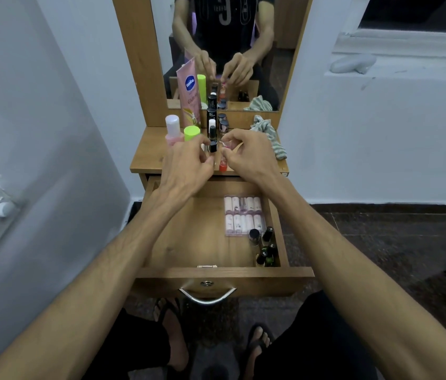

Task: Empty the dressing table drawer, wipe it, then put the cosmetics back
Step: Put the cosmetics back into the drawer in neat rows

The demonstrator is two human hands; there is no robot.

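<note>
1. Drawer (202,242) stands pulled out below the table top (145,154), under your forearms; it holds a clear pack of pale tubes (243,216) and dark nail-polish bottles (264,246) at its right side.
2. Your left hand (186,165) has its fingers curled around a small black-capped bottle (212,146) on the table top; your right hand (246,154) pinches a small clear item (227,144) just beside it, with a red-based bottle (223,165) under its fingers.
3. Behind both hands, the pink tube (189,97) reads "Vaseline" and "Gluta-Hya"; the other labels are too small to read.
4. A striped cloth (269,133) lies right of your right hand.
</note>
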